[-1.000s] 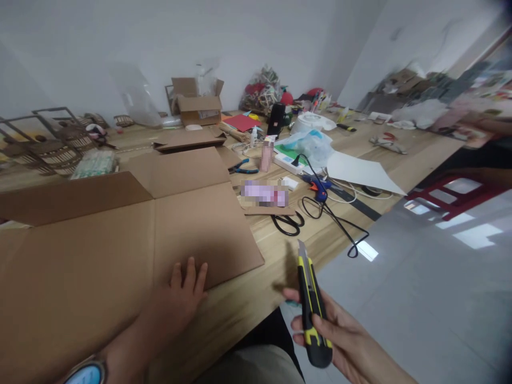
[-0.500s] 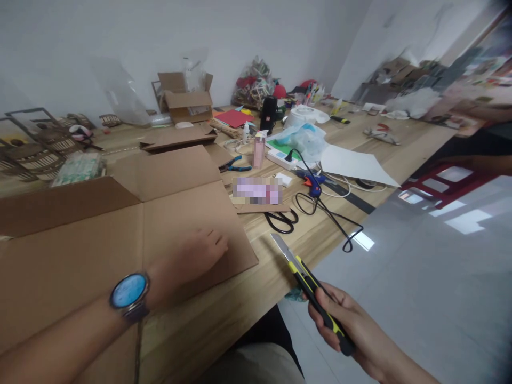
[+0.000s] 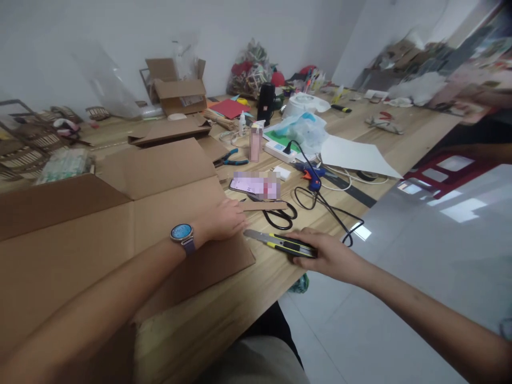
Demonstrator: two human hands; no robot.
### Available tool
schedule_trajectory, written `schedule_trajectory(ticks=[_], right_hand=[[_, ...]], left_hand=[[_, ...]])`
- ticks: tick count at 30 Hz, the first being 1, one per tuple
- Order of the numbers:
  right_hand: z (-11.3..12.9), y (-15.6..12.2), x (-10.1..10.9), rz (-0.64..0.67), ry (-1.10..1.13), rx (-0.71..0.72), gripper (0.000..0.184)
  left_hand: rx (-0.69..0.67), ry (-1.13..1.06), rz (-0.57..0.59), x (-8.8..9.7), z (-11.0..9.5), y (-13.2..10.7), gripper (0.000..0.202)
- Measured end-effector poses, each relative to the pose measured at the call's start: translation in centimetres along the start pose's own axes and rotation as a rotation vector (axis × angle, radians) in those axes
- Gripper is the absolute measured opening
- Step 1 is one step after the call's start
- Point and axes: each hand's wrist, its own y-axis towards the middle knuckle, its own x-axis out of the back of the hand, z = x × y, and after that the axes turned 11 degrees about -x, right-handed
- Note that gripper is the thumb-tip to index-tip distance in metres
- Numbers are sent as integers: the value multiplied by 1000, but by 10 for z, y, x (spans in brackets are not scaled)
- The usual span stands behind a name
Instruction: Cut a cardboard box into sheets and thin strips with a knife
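One knife (image 3: 280, 244), long axis crosswise, blade (image 3: 256, 235) leftward, toward the cardboard (image 3: 176, 210)

Single head-worn view, looking forward and down from above the wearer's lap (image 3: 260, 360) at six o'clock, close over the counter (image 3: 192, 330), wall (image 3: 224, 24) at twelve, floor (image 3: 360, 330) at four, counter stretching away toward two

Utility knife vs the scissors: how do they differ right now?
Position: the utility knife is in the right hand; the scissors lie on the table.
Handle: the knife has one straight black-and-yellow handle; the scissors have two black loops.
Blade: the knife's is plainly out; the scissors' can't be made out clearly.
Shared: both have black on their handles.
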Motion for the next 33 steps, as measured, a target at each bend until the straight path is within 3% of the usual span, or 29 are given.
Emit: schedule_trajectory(ticks=[5,9,12,18,27,33], right_hand=[[-9,19,5,33,-193,240,50],[-18,29,7,70,-271,348,50],[-23,32,12,80,-309,371,51],[-22,31,23,-23,-277,346,49],[-19,41,21,92,-230,439,53],[-21,36,24,150,-318,414,48]], left_hand=[[18,-5,19,-3,1,0,36],[31,1,30,-4,2,2,34],[31,2,36,-1,3,3,34],[52,-8,42,6,8,-1,42],[93,-18,59,4,13,5,44],[127,-22,41,-1,13,8,44]])
